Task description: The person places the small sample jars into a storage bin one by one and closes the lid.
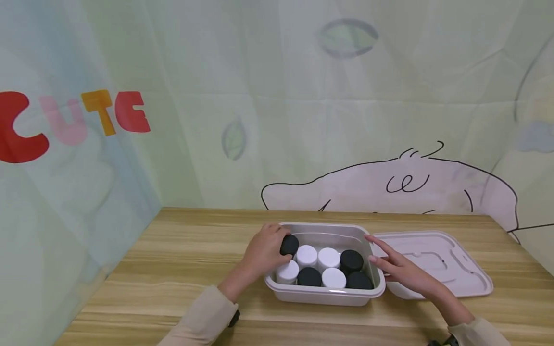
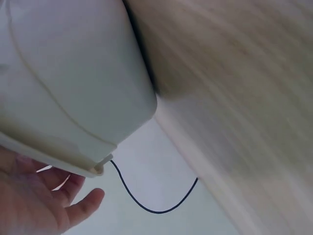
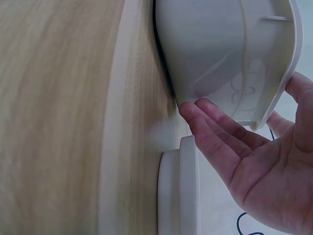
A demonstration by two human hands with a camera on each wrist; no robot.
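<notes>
Left hand (image 1: 265, 252) is curled over a black-lidded jar (image 1: 289, 244) at the back-left corner of the grey plastic tub (image 1: 322, 295) — fingers wrapped round the cap. Small, rigid, probably light, with a smooth lid, so taking it by the sides looks safest. Right hand (image 1: 400, 269) lies with fingers straight and relaxed against the tub's right rim, holding nothing. More black and white jars (image 1: 328, 257) fill the tub; its lid (image 1: 437, 262) rests alongside on the wooden table (image 1: 182, 259).

Two bare hands, left (image 1: 265, 252) and right (image 1: 400, 270), in beige long sleeves (image 1: 203, 319) (dark wrist straps).
</notes>
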